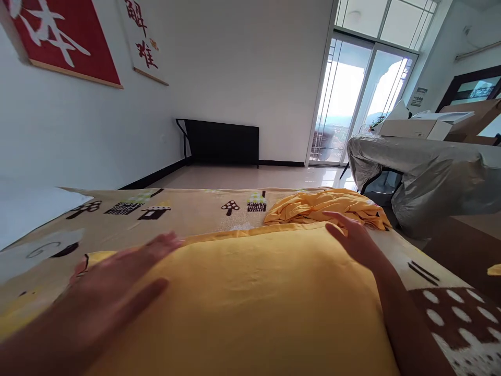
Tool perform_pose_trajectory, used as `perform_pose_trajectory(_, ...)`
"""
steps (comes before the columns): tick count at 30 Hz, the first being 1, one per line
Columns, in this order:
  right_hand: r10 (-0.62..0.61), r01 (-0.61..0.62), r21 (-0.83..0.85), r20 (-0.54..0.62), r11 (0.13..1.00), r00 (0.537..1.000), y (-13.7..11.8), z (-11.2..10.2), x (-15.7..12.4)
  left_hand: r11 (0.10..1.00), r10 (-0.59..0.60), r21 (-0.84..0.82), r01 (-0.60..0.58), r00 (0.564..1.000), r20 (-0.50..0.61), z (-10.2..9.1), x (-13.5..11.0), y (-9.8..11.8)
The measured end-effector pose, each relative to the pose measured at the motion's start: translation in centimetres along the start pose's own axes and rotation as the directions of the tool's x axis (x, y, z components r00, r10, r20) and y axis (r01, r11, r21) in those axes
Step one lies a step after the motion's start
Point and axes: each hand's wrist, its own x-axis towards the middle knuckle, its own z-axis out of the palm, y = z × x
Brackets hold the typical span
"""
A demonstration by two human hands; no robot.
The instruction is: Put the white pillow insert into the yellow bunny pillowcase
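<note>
A plump yellow pillow (250, 292) fills the near middle of the head view, lying on a patterned beige bedspread (188, 211). My left hand (121, 282), a little smeared by motion, lies along the pillow's left side with fingers stretched out and thumb apart. At the far right corner, my right hand (350, 237) rests against the pillow's edge, its fingers spread and pointing inward. Neither hand is wrapped round anything. Just beyond the right hand sits a crumpled yellow-orange cloth (305, 206).
A black folded panel (221, 142) leans on the far wall. At right stands a plastic-covered table (422, 156) with white boxes (415, 128) and a cardboard box (475, 117) on it. Glass sliding doors (360, 99) are behind. Red and white scrolls (74, 42) hang at upper left.
</note>
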Motion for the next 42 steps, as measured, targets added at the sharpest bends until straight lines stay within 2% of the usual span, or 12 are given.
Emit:
perform_pose_trajectory(2, -0.255, 0.246, 0.099, 0.09, 0.964, 0.963, -4.5, 0.0, -2.2, 0.958, 0.273, -0.092, -0.271, 0.962, 0.015, 0.0, -1.4, 3.6)
perform_pose_trajectory(3, -0.383, 0.357, 0.161, 0.177, 0.92, 0.907, -6.3, 0.2, -3.2, 0.919, 0.379, -0.128, -0.373, 0.925, 0.033, 0.2, -1.9, 5.0)
perform_pose_trajectory(6, -0.607, 0.519, 0.314, 0.386, 0.795, 0.695, -9.2, 1.9, -4.7, 0.858, 0.505, -0.186, -0.479, 0.854, 0.127, 1.4, -1.9, 7.3)
perform_pose_trajectory(7, -0.617, 0.523, 0.327, 0.418, 0.787, 0.667, -9.4, 2.6, -4.7, 0.855, 0.51, -0.199, -0.48, 0.848, 0.147, 2.0, -1.6, 7.5)
perform_pose_trajectory(8, -0.603, 0.513, 0.318, 0.43, 0.798, 0.671, -9.2, 3.3, -4.5, 0.855, 0.509, -0.209, -0.475, 0.846, 0.158, 2.6, -1.2, 7.5)
perform_pose_trajectory(12, -0.477, 0.419, 0.228, 0.438, 0.879, 0.762, -7.5, 5.1, -3.1, 0.856, 0.505, -0.229, -0.463, 0.843, 0.182, 4.5, 0.2, 6.7)
perform_pose_trajectory(18, -0.431, 0.378, 0.208, 0.427, 0.902, 0.795, -6.6, 5.9, -2.7, 0.885, 0.457, -0.221, -0.409, 0.853, 0.253, 4.3, 0.3, 7.0)
perform_pose_trajectory(23, -0.389, 0.346, 0.212, 0.217, 0.914, 0.895, -4.6, 7.5, -2.4, 0.898, 0.429, -0.211, -0.387, 0.877, 0.218, 5.0, -0.1, 6.0)
perform_pose_trajectory(28, -0.258, 0.251, 0.159, 0.023, 0.955, 0.966, 0.0, 9.0, -2.0, 0.94, 0.325, -0.118, -0.319, 0.945, 0.034, 6.4, -2.2, 1.6)
perform_pose_trajectory(32, -0.09, 0.091, 0.117, -0.008, 0.989, 0.996, 3.4, 9.3, -2.1, 0.957, 0.286, -0.034, -0.288, 0.956, -0.056, 7.4, -3.5, -1.6)
perform_pose_trajectory(37, 0.049, -0.051, 0.052, 0.05, 0.997, 0.998, 6.2, 8.4, -3.0, 0.985, 0.162, -0.039, -0.166, 0.983, -0.084, 8.3, -4.1, -3.8)
perform_pose_trajectory(42, 0.136, -0.136, 0.001, 0.037, 0.991, 0.99, 9.1, 6.2, -5.4, 0.991, 0.013, -0.135, -0.024, 0.997, -0.078, 7.4, -5.9, -5.8)
